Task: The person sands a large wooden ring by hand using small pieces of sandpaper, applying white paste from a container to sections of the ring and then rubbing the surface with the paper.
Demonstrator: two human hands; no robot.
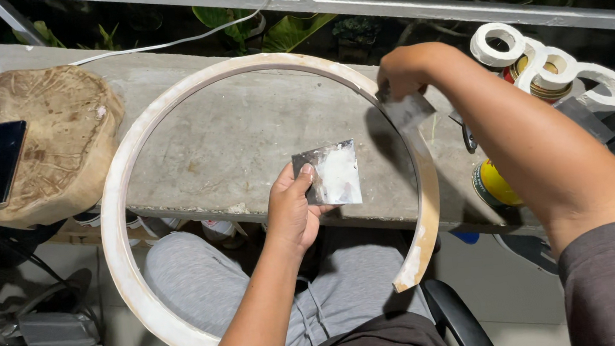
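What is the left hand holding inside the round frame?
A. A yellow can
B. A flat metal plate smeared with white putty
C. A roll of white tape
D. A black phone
B: the left hand pinches a flat metal plate coated with white putty, held within the round frame, while the right hand presses a scraper to the frame's far right edge.
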